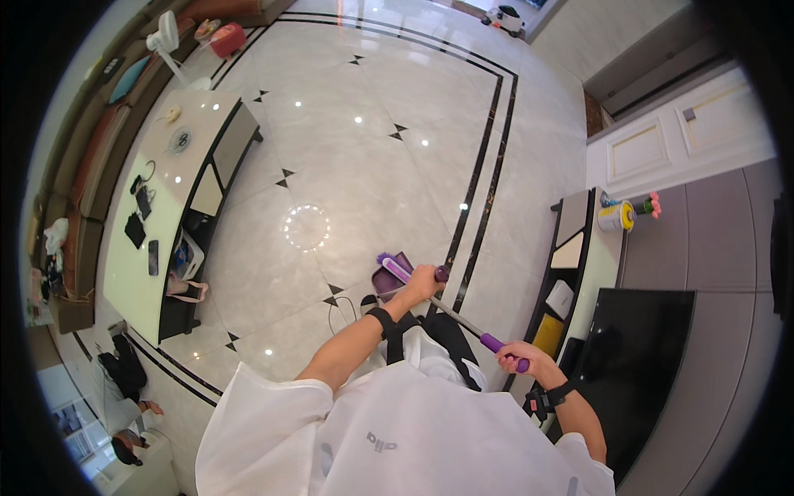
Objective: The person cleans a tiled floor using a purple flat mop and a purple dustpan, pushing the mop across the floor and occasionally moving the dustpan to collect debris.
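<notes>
A purple dustpan rests on the floor ahead of my feet, with a light purple broom head over it. My left hand is closed round a purple handle, its rounded end sticking out on the right. Lower and to the right, my right hand grips the purple sleeve of a long grey pole. That pole slants up and left, passing behind my left hand and forearm. Those hide where it ends, so which handle belongs to the broom and which to the dustpan I cannot tell.
A long coffee table with a phone stands left, beside a brown sofa and a white fan. Right are a low cabinet and a black television. Another person is at lower left.
</notes>
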Motion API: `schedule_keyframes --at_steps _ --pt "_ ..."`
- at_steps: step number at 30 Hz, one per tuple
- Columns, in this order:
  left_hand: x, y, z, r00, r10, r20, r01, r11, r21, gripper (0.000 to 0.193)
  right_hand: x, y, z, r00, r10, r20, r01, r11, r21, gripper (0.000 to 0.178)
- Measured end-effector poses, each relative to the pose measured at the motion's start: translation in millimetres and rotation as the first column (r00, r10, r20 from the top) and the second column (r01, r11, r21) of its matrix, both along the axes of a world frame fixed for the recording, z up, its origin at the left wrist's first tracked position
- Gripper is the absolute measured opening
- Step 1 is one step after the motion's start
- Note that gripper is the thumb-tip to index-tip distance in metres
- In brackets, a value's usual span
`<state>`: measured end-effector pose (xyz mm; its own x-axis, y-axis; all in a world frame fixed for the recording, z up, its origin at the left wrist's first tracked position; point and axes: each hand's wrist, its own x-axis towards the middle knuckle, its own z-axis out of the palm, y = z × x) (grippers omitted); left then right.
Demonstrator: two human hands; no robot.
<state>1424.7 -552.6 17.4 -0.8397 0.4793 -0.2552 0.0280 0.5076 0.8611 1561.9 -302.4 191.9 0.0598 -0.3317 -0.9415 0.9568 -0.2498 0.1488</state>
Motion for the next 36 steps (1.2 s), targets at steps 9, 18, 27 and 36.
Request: schedule_keyframes --at_steps 9,18,27,36 --pt "-136 -56 39 0.942 0.336 0.011 -0.336 0.942 0.022 0.028 -141 26 36 0.917 0.307 -0.255 -0.259 0.944 0.204 0.022" --pt "-315 -26 20 0.915 0.400 -0.059 -0.401 0.916 -0.003 0.029 -421 92 -49 0.590 0.545 -0.596 -0.334 0.836 0.435 0.016" --pt "-403 -26 -7 0.875 0.440 0.202 -0.464 0.881 0.093 0.020 -639 52 -245 0.483 0.713 -0.508 -0.371 0.692 0.619 0.018" --pt "-432 -46 -22 0.883 0.399 0.245 -0.439 0.889 0.133 0.030 -526 39 -160 0.534 0.711 -0.457 -0.555 0.703 0.445 0.056"
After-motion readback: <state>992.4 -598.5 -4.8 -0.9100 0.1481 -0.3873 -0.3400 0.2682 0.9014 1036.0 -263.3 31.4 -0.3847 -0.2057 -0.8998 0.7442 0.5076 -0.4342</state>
